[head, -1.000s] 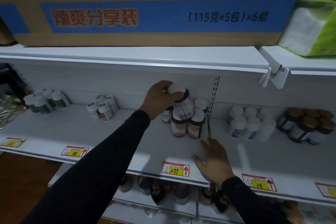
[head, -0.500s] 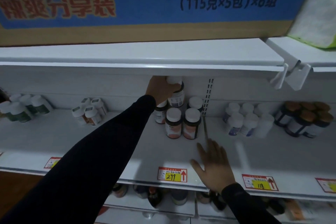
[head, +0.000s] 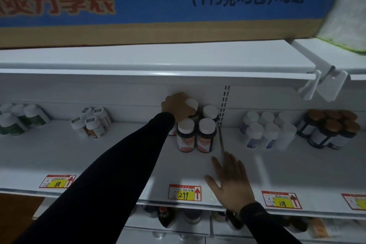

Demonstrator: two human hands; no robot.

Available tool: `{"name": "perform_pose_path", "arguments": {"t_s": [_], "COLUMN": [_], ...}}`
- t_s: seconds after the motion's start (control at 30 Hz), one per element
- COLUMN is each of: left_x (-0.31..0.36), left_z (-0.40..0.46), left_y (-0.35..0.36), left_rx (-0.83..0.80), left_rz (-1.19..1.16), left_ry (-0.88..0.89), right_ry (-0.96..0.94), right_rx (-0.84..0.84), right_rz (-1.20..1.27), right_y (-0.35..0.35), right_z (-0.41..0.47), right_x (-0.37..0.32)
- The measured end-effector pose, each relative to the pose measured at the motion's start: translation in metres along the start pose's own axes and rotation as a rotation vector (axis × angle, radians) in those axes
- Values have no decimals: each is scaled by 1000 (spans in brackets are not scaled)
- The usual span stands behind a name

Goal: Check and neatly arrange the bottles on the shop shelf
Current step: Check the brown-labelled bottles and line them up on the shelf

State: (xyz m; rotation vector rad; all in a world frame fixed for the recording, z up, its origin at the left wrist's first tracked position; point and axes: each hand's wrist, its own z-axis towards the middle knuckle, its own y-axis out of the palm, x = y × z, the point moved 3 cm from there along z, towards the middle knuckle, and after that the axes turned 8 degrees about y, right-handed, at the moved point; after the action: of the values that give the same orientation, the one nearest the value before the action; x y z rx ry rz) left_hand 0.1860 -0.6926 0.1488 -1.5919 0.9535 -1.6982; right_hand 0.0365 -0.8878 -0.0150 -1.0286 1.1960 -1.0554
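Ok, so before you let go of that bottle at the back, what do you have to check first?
1. Left hand has a firm hold on the white-capped bottle: ok, fingers wrap it.
2. Bottle is set down on the shelf: cannot tell, its base is hidden behind the front bottles.
3. Front two bottles stand upright, side by side: ok.
4. Held bottle's label faces forward: cannot tell, the hand and the front row cover it.
5. Right hand is clear of the bottles: ok, it lies flat on the shelf in front.
6. The group sits behind its 299 price tag: ok.
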Motion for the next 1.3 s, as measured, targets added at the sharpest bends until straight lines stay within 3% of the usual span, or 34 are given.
{"name": "perform_pose_path", "arguments": {"t_s": [0.9, 1.07, 1.3], "left_x": [-8, -10, -47], "left_z": [10, 5, -11], "left_y": [13, 4, -14], "left_rx": [-70, -53, 174], "left_rz": [190, 20, -199], "left_ry": [-35, -35, -38], "right_ry": [-15, -6, 7], "right_rx": [62, 58, 47], "right_rz": [32, 31, 41], "right_y": [0, -1, -2], "right_z": [0, -1, -1], "right_x": [-1, -1, -2]}}
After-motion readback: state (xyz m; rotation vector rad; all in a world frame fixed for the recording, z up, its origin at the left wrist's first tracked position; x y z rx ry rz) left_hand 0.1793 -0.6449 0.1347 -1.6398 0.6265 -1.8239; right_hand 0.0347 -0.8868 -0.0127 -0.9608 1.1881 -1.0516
